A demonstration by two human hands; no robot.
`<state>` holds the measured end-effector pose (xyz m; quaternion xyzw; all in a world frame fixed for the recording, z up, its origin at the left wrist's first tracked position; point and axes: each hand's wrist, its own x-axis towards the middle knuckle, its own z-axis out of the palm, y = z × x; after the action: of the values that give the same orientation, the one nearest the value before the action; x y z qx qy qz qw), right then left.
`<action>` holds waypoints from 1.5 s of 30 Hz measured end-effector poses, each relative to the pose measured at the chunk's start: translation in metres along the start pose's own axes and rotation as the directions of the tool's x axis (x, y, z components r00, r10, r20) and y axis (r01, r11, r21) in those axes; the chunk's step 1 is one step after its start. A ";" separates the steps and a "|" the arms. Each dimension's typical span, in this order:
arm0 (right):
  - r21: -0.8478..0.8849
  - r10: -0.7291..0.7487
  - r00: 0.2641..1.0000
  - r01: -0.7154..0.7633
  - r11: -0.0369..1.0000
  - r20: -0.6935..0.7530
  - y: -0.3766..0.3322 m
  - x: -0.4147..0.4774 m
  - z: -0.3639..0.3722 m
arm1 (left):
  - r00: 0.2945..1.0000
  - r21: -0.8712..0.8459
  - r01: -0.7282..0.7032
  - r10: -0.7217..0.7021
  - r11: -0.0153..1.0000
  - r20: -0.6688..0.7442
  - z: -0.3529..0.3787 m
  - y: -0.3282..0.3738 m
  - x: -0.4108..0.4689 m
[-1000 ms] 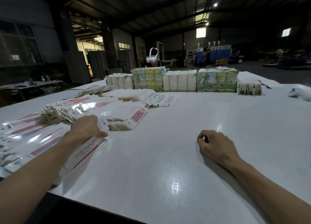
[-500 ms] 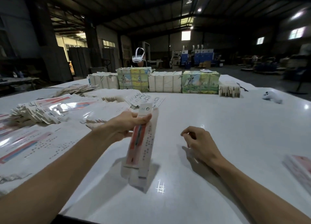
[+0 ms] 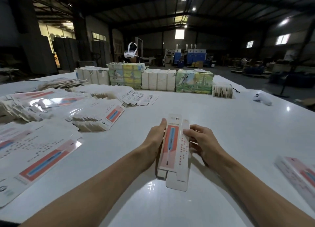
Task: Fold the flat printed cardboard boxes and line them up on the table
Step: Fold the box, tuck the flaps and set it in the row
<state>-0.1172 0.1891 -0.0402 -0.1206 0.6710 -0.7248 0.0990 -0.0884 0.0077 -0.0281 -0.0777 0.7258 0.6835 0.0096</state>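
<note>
Early days, I'd say: left hand (image 3: 154, 141) and right hand (image 3: 202, 143) both grip one half-opened box (image 3: 172, 150) over the table (image 3: 221, 124), front centre; one finished box (image 3: 298, 174) lies at the right edge, heaps of flats (image 3: 42, 104) remain unfolded, print too small to read.

One flat pink-and-white printed cardboard box (image 3: 172, 148) held up, one folded pink-and-white cardboard box (image 3: 296, 174) at the right edge, two white cardboard bundles (image 3: 92, 76) (image 3: 158, 80), two green-and-yellow illustrated bundles (image 3: 126, 76) (image 3: 194, 82), one small pale card stack (image 3: 222, 90), one white handheld controller (image 3: 261, 99), and there's one white headset (image 3: 130, 52).
</note>
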 end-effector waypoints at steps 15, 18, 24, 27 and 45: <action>-0.055 -0.396 0.788 0.421 0.905 -0.471 -0.041 -0.014 -0.009 | 0.975 -0.571 0.157 -0.219 0.806 -0.041 -0.015 0.008 -0.005; 0.204 -0.174 0.815 0.335 0.920 -0.553 -0.033 -0.013 -0.007 | 0.979 -0.605 0.202 -0.154 0.770 0.131 -0.014 0.006 -0.007; 0.617 0.031 0.966 0.138 0.775 -0.255 -0.014 -0.024 0.019 | 0.977 -0.725 0.018 0.142 0.689 0.158 0.001 0.000 -0.008; 0.656 0.061 0.995 0.006 0.755 -0.079 -0.004 -0.027 0.031 | 0.993 -0.657 -0.099 0.120 0.747 -0.013 -0.002 -0.001 -0.003; -0.441 -0.424 0.897 0.333 0.834 -0.125 -0.009 -0.008 -0.001 | 0.881 -0.425 0.213 0.015 0.880 0.473 -0.018 0.007 -0.007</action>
<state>-0.1098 0.1935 -0.0317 -0.1898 0.7764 -0.5823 -0.1486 -0.0803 -0.0094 -0.0187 0.0490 0.5119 0.8342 0.1993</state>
